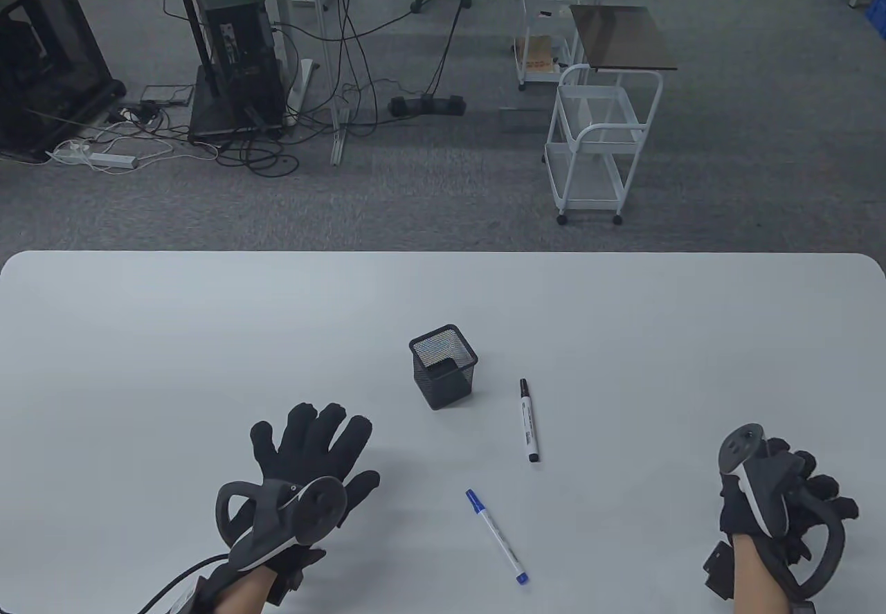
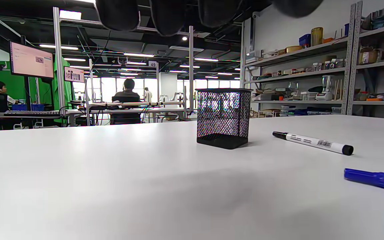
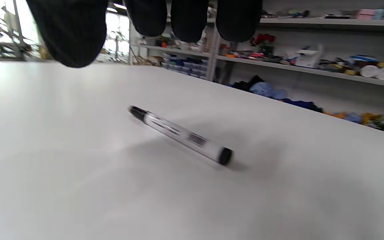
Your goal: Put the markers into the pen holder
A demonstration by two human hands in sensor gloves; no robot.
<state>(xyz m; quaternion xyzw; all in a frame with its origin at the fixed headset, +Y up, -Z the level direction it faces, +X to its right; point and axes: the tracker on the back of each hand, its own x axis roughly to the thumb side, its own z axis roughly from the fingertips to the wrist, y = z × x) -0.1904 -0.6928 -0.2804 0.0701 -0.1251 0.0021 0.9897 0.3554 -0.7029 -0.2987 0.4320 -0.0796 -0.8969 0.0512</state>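
A black mesh pen holder (image 1: 444, 366) stands upright and empty at the middle of the white table (image 1: 138, 337); it also shows in the left wrist view (image 2: 223, 117). A black-capped white marker (image 1: 529, 419) lies just right of it, also seen from both wrists (image 2: 313, 142) (image 3: 180, 134). A blue-capped marker (image 1: 496, 536) lies nearer the front edge (image 2: 373, 179). My left hand (image 1: 325, 448) rests flat with fingers spread, left of the markers, holding nothing. My right hand (image 1: 817, 489) sits at the front right, fingers (image 3: 185, 20) loosely bent, holding nothing.
The table's far edge (image 1: 443, 253) runs across the table view. Beyond it on the carpet stand a white wire cart (image 1: 599, 143), desks and cables. Shelves line the background in both wrist views.
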